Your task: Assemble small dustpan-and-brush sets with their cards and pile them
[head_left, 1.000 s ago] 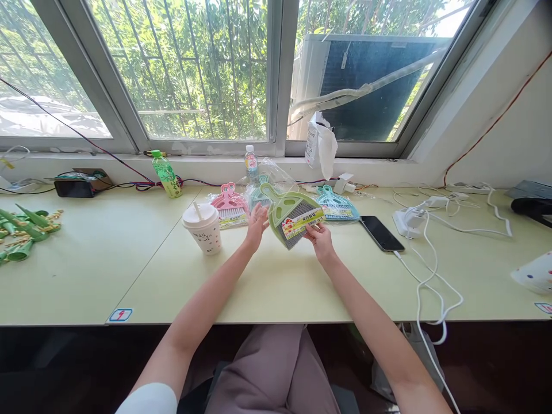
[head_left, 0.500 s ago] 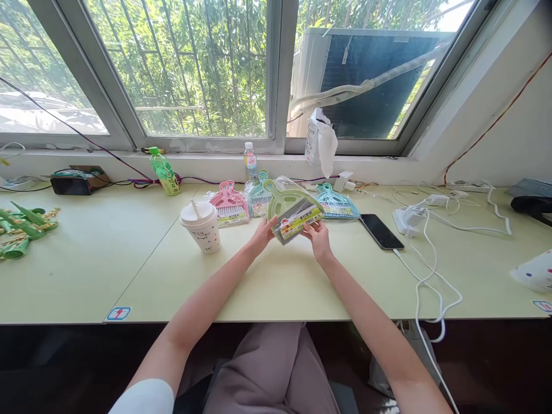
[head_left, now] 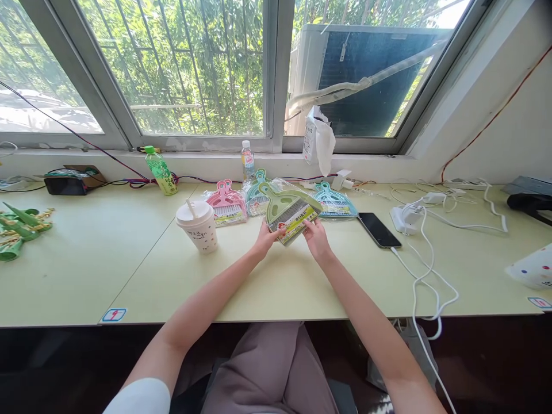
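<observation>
I hold a green mini dustpan and brush set [head_left: 288, 211] with a yellow label over the pale green desk [head_left: 284, 282]. My left hand [head_left: 264, 239] grips its lower left corner with fingers closed. My right hand [head_left: 315, 238] pinches its lower right edge. The set tilts with its handle pointing up and to the left. Behind it lie a pink set [head_left: 225, 207], a teal set in clear wrap [head_left: 257, 195] and a blue set [head_left: 334, 203].
A white lidded cup with a straw [head_left: 197, 226] stands left of my hands. A black phone [head_left: 378, 229] lies to the right, with white cables and a charger [head_left: 405, 218]. Two bottles [head_left: 159, 171] stand by the window sill. Green items [head_left: 19, 227] lie far left.
My left hand has moved from beside the green set to gripping its lower left corner. The set has dropped lower toward the desk and sits flatter.
</observation>
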A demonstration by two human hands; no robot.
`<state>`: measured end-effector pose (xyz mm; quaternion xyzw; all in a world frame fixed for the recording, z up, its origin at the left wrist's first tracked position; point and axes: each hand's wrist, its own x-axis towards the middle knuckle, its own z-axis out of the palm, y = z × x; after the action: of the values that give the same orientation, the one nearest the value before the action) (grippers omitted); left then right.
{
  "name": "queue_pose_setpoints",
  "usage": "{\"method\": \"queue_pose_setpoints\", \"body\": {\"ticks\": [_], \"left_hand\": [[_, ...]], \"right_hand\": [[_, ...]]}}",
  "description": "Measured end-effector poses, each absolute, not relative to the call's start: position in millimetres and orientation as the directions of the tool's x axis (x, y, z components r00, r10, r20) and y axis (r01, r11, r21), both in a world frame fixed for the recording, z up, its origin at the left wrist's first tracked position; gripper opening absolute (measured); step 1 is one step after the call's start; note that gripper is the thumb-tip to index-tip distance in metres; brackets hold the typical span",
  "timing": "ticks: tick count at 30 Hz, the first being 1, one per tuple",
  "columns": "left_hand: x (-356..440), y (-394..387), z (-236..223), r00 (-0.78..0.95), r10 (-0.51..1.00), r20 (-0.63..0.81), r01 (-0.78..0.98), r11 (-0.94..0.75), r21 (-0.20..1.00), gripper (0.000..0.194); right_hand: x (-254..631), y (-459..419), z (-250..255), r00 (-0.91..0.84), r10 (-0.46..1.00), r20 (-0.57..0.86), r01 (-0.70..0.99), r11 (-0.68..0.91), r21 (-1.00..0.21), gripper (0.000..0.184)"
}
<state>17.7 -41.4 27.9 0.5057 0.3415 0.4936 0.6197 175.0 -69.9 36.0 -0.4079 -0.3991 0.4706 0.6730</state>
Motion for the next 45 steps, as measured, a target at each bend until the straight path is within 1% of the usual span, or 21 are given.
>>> {"method": "queue_pose_setpoints", "body": {"ticks": [1,3,5,6,8,10,12,15,18,23,28,32,34,36,38,40,41,43,45], "left_hand": [[15.5,-39.4,28.8,0.287,0.956,0.067,-0.286,0.018,0.958,0.069],[10.6,-35.3,31.5,0.318,0.947,0.051,-0.328,0.059,0.943,0.067],[6.0,-31.9,34.1,0.347,0.937,0.034,-0.362,0.1,0.927,0.061],[4.1,-30.6,35.0,0.36,0.933,0.025,-0.371,0.118,0.921,0.057],[1.8,-29.0,35.5,0.383,0.924,0.009,-0.373,0.146,0.916,0.05],[1.4,-28.8,34.5,0.414,0.91,0.0,-0.366,0.167,0.915,0.047],[2.7,-29.7,32.8,0.441,0.897,-0.006,-0.361,0.184,0.914,0.046],[6.1,-31.9,30.0,0.455,0.89,-0.016,-0.359,0.2,0.912,0.046],[9.3,-32.9,26.6,0.455,0.89,-0.033,-0.353,0.215,0.911,0.049],[13.0,-31.9,21.0,0.453,0.891,-0.035,-0.35,0.214,0.912,0.053],[16.9,-35.5,20.0,0.478,0.878,-0.037,-0.341,0.224,0.913,0.052],[17.2,-39.4,20.9,0.49,0.87,-0.051,-0.312,0.23,0.922,0.054],[16.2,-39.8,21.3,0.476,0.877,-0.059,-0.31,0.231,0.922,0.053],[14.7,-38.8,22.0,0.464,0.884,-0.065,-0.319,0.235,0.918,0.051],[12.7,-37.1,23.3,0.449,0.891,-0.06,-0.337,0.231,0.913,0.052],[10.5,-35.5,25.2,0.438,0.898,-0.052,-0.346,0.221,0.912,0.055],[9.5,-35.0,26.1,0.435,0.899,-0.047,-0.346,0.215,0.913,0.057],[7.9,-34.5,27.5,0.443,0.896,-0.039,-0.343,0.209,0.916,0.058],[6.8,-34.1,28.2,0.459,0.888,-0.036,-0.339,0.212,0.917,0.058]], "right_hand": [[177.5,-69.5,37.6,0.259,0.952,0.166,-0.268,0.235,-0.934,0.042],[184.6,-68.4,40.4,0.323,0.925,0.202,-0.133,0.256,-0.958,0.036],[192.8,-67.1,42.1,0.343,0.895,0.284,0.069,0.278,-0.958,0.033],[196.4,-66.5,42.4,0.316,0.885,0.343,0.191,0.294,-0.936,0.033],[200.9,-65.9,41.5,0.232,0.86,0.454,0.441,0.323,-0.837,0.033],[201.6,-65.7,38.6,0.196,0.824,0.532,0.645,0.3,-0.703,0.03],[200.1,-65.6,34.5,0.208,0.787,0.581,0.758,0.245,-0.604,0.024],[197.6,-65.4,29.1,0.236,0.759,0.607,0.807,0.195,-0.557,0.016],[196.4,-65.6,26.7,0.291,0.745,0.601,0.819,0.131,-0.559,0.015],[195.9,-66.4,27.1,0.393,0.742,0.542,0.819,-0.014,-0.574,0.015],[199.8,-66.1,28.2,0.454,0.72,0.524,0.778,-0.033,-0.628,0.022],[210.9,-63.6,28.9,0.537,0.674,0.507,0.755,-0.117,-0.645,0.03],[217.8,-61.7,27.9,0.541,0.678,0.498,0.753,-0.128,-0.646,0.028],[223.6,-59.1,25.9,0.531,0.695,0.485,0.731,-0.085,-0.677,0.024],[227.8,-55.6,23.5,0.55,0.723,0.417,0.621,-0.021,-0.783,0.024],[230.4,-51.8,21.5,0.584,0.762,0.28,0.41,0.02,-0.912,0.022],[231.3,-50.2,20.8,0.591,0.781,0.201,0.292,0.025,-0.956,0.021],[232.3,-48.4,20.1,0.58,0.812,0.069,0.092,0.019,-0.996,0.02],[232.7,-48.9,20.5,0.562,0.827,-0.005,-0.044,0.024,-0.999,0.022]]}}
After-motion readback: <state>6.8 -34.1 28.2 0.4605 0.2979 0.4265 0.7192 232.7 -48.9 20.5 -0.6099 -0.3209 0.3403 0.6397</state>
